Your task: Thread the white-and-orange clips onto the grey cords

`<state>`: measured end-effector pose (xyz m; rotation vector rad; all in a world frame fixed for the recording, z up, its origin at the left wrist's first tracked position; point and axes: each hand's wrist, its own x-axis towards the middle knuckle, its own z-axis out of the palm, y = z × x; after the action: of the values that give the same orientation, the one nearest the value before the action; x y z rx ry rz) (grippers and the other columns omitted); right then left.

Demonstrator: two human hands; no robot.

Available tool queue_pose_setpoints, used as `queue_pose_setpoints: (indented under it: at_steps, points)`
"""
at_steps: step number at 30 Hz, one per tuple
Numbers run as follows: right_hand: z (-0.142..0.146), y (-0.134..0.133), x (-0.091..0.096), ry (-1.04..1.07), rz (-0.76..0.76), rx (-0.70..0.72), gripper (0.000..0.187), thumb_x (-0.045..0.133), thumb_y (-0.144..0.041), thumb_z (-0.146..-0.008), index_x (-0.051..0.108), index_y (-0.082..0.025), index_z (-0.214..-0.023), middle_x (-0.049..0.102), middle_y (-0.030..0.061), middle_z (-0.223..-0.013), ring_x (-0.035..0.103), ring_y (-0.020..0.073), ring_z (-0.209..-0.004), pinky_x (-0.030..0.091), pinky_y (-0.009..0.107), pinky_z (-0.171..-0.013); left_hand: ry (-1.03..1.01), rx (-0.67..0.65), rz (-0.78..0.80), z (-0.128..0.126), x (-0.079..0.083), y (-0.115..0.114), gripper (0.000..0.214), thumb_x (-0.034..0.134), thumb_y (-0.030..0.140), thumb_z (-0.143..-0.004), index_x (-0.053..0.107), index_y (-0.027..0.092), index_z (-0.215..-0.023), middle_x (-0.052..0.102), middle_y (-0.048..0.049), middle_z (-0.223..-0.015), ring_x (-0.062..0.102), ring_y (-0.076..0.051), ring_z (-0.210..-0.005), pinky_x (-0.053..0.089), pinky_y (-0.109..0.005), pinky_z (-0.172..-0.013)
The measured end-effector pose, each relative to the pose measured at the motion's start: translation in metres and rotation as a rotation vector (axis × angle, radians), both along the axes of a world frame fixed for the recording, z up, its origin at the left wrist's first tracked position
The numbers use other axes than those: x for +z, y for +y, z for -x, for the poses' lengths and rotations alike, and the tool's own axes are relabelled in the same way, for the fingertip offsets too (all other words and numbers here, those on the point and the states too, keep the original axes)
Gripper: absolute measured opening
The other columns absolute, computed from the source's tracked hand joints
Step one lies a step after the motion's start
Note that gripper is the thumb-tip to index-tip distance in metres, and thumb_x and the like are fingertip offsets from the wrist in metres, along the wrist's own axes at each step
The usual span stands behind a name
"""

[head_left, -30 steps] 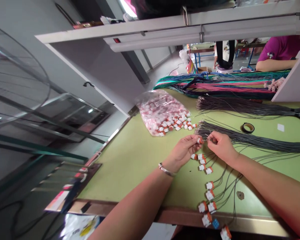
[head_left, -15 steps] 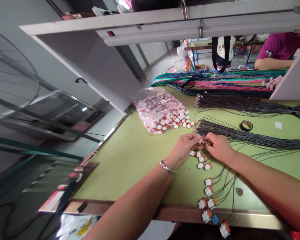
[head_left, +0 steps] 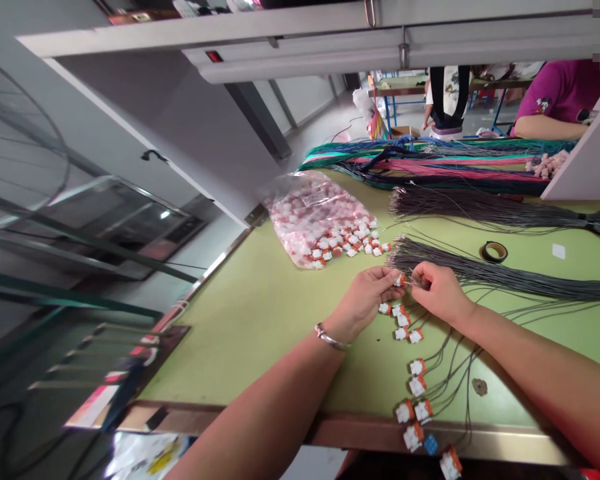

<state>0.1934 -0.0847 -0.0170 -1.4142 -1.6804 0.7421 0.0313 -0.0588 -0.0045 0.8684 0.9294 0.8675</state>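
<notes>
Between the fingertips of my left hand (head_left: 367,297) is a small white-and-orange connector (head_left: 399,281). Just right of it, my right hand (head_left: 440,290) pinches a thin dark wire (head_left: 409,285) whose end points at the connector; whether the tip sits inside it I cannot tell. Below my hands, several white-and-orange connectors (head_left: 417,385) with grey wires attached lie in a line toward the front edge, some overhanging it. A blue piece (head_left: 431,445) lies among them. Behind my hands stretches a bundle of dark grey wires (head_left: 500,270) with bare terminal ends.
A clear bag of connectors (head_left: 310,207) spills open at the back left. Another dark wire bundle (head_left: 480,205), a black tape roll (head_left: 494,251) and coloured wires (head_left: 430,160) lie beyond. A lamp bar (head_left: 305,57) spans overhead. A person in a purple shirt (head_left: 565,97) sits across the table.
My hands have drawn slightly apart, and more of the connector and wire shows between them. The view has shifted a little. The connectors on the table lie as before.
</notes>
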Motion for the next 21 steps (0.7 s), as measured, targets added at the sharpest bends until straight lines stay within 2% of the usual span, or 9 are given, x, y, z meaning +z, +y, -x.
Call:
queue_pose_setpoints:
  at_steps: [6,16,21]
  points:
    - [0.0012,0.0019,-0.0017,-0.021,0.025,0.018,0.004,0.053,-0.021,-0.066,0.05,-0.02,-0.068,0.052,-0.0047,-0.054,0.042,0.0091,-0.049,0.03,0.022,-0.049,0.026,-0.022,-0.016,0.0001,-0.0004,-0.0005,0.031,0.081,0.034,-0.062,0.063,0.01,-0.068,0.066,-0.0023,-0.061,0.058,-0.007,-0.052,0.049,-0.018,-0.056]
    - [0.0022,0.0033,-0.0006,-0.101,0.058,0.044,0.007,0.056,-0.022,-0.065,0.049,-0.021,-0.066,0.051,-0.0048,-0.054,0.041,0.0097,-0.05,0.028,0.023,-0.05,0.075,-0.025,-0.043,-0.0035,-0.0017,-0.0007,0.032,0.082,0.035,-0.058,0.064,0.01,-0.066,0.066,-0.0026,-0.059,0.058,-0.007,-0.051,0.05,-0.019,-0.058]
    - [-0.0002,0.0047,0.0024,0.016,0.081,0.106,0.005,0.057,-0.02,-0.063,0.052,-0.019,-0.065,0.048,-0.0057,-0.052,0.039,0.0087,-0.049,0.03,0.022,-0.05,0.188,-0.111,-0.127,0.0029,0.0013,-0.0012,0.029,0.079,0.036,-0.062,0.064,0.011,-0.066,0.063,-0.0018,-0.054,0.054,-0.008,-0.047,0.043,-0.019,-0.049]
